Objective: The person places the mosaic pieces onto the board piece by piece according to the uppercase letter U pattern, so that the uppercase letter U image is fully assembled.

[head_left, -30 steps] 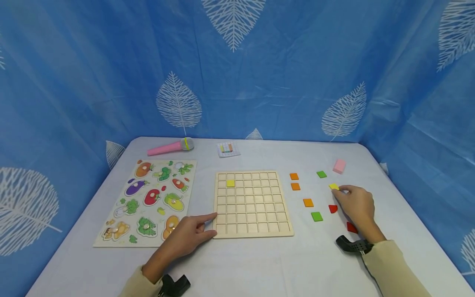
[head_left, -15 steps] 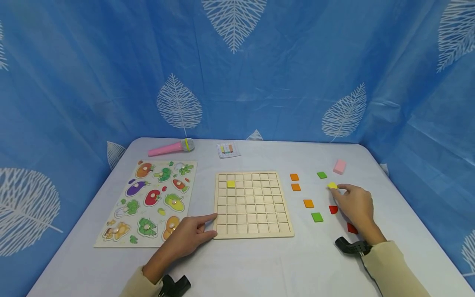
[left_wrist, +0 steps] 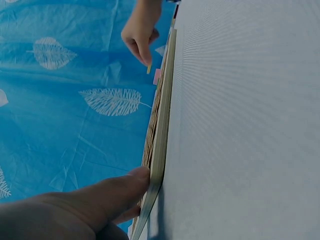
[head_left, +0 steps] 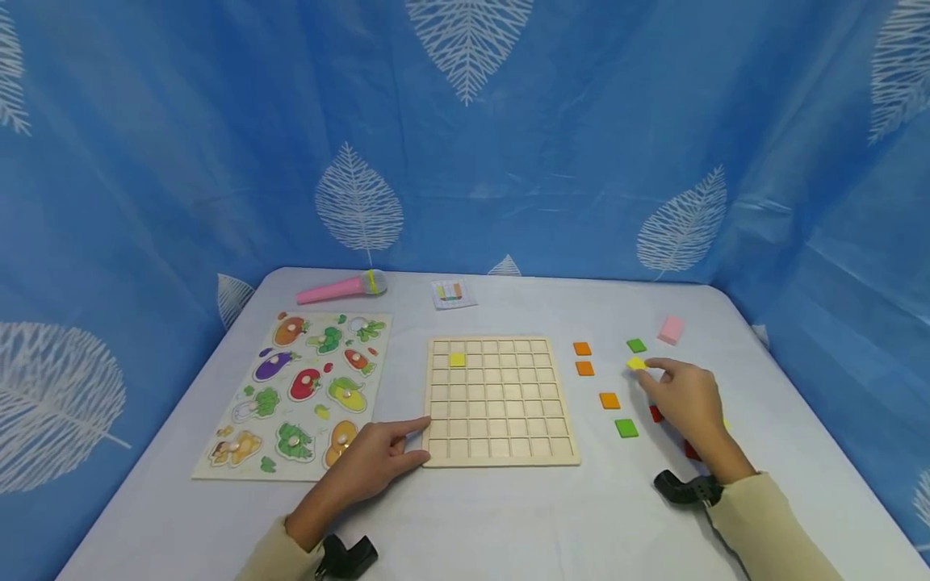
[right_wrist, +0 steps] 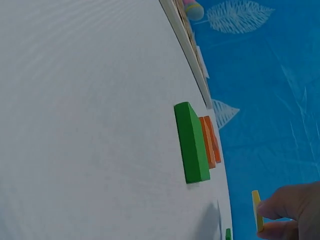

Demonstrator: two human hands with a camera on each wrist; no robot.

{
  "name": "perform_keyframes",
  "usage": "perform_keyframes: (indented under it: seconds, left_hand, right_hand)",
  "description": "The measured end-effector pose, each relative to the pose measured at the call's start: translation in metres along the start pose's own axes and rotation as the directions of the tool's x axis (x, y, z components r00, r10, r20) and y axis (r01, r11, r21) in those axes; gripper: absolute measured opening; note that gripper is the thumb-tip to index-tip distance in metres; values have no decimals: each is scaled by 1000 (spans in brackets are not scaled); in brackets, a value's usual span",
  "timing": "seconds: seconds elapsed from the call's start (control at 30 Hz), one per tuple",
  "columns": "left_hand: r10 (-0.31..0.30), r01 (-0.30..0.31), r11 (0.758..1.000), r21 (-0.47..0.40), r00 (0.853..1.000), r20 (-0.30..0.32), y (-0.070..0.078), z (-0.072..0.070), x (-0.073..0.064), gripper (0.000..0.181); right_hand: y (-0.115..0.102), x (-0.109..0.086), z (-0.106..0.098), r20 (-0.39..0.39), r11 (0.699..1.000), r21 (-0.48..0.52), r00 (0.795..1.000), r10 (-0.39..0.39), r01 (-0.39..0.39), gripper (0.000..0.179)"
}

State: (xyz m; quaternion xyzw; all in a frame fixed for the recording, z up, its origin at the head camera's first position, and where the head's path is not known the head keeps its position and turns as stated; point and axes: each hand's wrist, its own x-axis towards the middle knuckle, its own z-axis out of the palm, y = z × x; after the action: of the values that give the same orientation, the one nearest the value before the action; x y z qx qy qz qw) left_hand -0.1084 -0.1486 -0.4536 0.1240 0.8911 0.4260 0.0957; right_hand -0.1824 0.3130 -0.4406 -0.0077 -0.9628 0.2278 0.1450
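Observation:
In the head view my right hand (head_left: 683,399) pinches a yellow square tile (head_left: 635,364) between thumb and fingers. The right wrist view shows that yellow tile (right_wrist: 257,211) held on edge, off the tabletop. With straight index finger and thumb, my left hand (head_left: 374,456) touches the left edge of a wooden grid board (head_left: 501,462), near its front corner. In the left wrist view the thumb (left_wrist: 122,192) presses the board's side. One yellow tile (head_left: 457,360) sits in a cell of the board's second row.
Orange tiles (head_left: 609,401), green tiles (head_left: 626,428) and red pieces (head_left: 656,413) lie right of the board. A pink block (head_left: 671,329) stands behind them. Left are a vegetable puzzle (head_left: 320,411) and a pink microphone (head_left: 334,290); a small printed card (head_left: 454,294) lies at the back.
My right hand has moved slightly left with the yellow tile and lifted it, uncovering a bit of yellow behind the hand. The left hand has stayed at the board's edge.

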Motion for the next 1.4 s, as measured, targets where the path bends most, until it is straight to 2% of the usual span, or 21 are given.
perform_keyframes:
  seconds: [0.3, 0.5, 0.77, 0.9, 1.03, 1.23, 1.4]
  left_hand:
    - [-5, 5, 1000, 4, 1000, 1, 0, 1, 1, 51]
    - [1, -1, 1000, 12, 1000, -2, -1, 2, 1, 51]
    - [-2, 2, 1000, 5, 1000, -6, -1, 2, 1, 51]
    - [1, -1, 1000, 5, 1000, -7, -1, 2, 2, 51]
    - [7, -7, 1000, 8, 1000, -7, -1, 2, 1, 50]
    - [9, -9, 1000, 13, 1000, -5, -1, 1, 1, 50]
    - [7, -7, 1000, 17, 1000, -1, -2, 1, 1, 50]
  right_hand:
    - [-30, 8, 5, 120, 998, 30, 992, -50, 47, 35]
    - [-56, 12, 17, 147, 992, 55, 982, -118, 111, 35]
    - [-94, 11, 40, 146, 968, 123, 960, -238, 221, 27]
    - [-113, 12, 51, 168, 948, 157, 938, -302, 277, 28]
    - [-130, 13, 60, 199, 924, 172, 907, -371, 341, 28]
    - [-153, 16, 74, 268, 903, 198, 865, -425, 382, 29]
    - [-166, 18, 87, 319, 871, 238, 812, -488, 430, 28]
